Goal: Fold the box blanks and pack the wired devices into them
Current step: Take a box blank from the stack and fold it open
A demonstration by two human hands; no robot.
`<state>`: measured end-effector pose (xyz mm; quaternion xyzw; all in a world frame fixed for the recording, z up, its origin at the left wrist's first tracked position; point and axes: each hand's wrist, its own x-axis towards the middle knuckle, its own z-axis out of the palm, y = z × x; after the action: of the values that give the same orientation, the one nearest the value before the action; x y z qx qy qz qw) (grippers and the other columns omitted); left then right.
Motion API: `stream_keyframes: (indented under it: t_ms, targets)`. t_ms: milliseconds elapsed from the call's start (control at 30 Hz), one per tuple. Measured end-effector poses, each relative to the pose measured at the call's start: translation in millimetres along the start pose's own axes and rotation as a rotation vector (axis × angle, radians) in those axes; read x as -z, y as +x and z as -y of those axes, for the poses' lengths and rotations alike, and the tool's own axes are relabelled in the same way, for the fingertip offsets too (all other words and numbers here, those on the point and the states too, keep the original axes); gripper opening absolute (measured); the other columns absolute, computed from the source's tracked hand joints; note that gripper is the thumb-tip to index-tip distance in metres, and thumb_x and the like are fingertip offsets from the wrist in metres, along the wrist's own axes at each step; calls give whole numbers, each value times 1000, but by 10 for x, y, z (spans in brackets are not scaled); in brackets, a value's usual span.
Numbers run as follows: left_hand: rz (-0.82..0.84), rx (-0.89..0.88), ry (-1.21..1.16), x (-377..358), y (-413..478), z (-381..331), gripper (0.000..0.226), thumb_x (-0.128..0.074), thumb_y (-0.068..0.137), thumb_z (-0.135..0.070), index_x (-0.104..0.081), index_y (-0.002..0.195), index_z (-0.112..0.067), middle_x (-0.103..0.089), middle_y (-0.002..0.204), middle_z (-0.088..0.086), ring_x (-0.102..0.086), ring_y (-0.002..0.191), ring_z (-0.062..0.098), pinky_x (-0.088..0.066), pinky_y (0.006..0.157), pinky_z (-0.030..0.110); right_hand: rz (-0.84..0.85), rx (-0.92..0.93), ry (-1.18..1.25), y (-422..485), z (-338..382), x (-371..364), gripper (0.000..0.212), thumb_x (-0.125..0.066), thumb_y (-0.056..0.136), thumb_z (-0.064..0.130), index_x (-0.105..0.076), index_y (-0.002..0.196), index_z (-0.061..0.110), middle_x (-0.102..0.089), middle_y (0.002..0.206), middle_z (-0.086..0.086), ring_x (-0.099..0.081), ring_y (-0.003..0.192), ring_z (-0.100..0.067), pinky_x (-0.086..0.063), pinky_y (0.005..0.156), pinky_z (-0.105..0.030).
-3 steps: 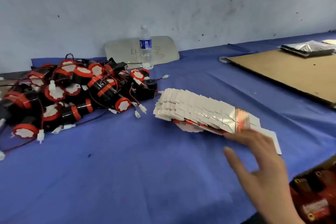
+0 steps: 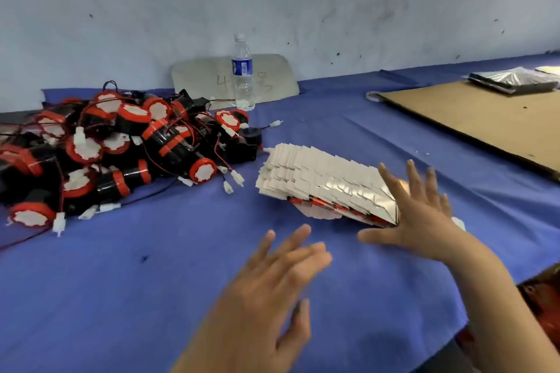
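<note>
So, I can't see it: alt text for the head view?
The right hand, fingers spread, rests on a fanned stack of box blanks on a blue cloth; the open left hand hovers nearby, with a pile of wired devices on the left.

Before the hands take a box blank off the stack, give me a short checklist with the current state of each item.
1. Right hand at the stack of box blanks: ok, fingers spread over its near end.
2. Right hand gripping a blank: not ok, fingers straight.
3. Left hand free: ok, open above the blue cloth, holding nothing.
4. Stack tidy: not ok, blanks fanned out and slanted.
5. Wired devices within view: ok, piled left of the stack, wires tangled.
6. Single blank separated: cannot tell.
</note>
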<state>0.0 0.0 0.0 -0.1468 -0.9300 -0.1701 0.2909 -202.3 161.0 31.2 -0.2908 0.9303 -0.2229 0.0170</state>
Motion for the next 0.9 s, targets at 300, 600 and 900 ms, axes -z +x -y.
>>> stream_keyframes:
  t_ms: [300,600,900]
  targets:
    - [137,364,-58,-293,207,833,43,-54,95,-21,-50,137,-28,-5,155,-25,6,145,-4,-7,120,26,430,-213,-102,466,-446,-14,122,-77,66,57,8,151,36,4,160,12,-9,147,-19,-17,115,-39]
    - [-108,423,-230,-319,281,767,29,-61,89,-4,-68,110,-25,-42,139,-21,-23,137,-10,-18,107,4,340,-117,-106,219,-278,673,9,-60,92,20,-69,89,23,-59,76,8,-48,70,-10,-45,72,-28]
    - [-748,490,-528,63,327,748,84,-54,84,-65,2,147,-54,-26,155,-17,-40,136,8,-37,106,18,-32,285,899,170,1104,193,22,-64,88,8,-67,97,28,-74,88,14,-70,78,-3,-54,66,-19]
